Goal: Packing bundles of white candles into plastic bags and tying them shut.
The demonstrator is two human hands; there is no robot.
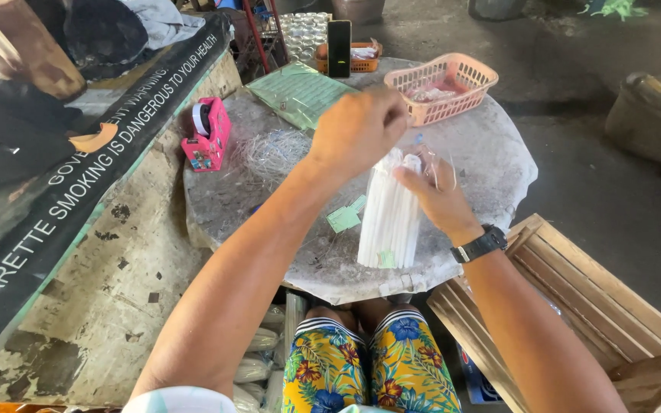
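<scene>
Round stone table [491, 164] carries a pink basket [441, 90] at 1 o'clock and a pink tape dispenser [206, 134] at 10 o'clock. At centre stands the clear bag of white candles [392, 214], upright; bagging step looks in hand, closing the mouth likely needs a steady pinch. Left hand [357, 126] fisted on the bag top, right hand [434, 191] pinching the plastic at 3 o'clock.
</scene>
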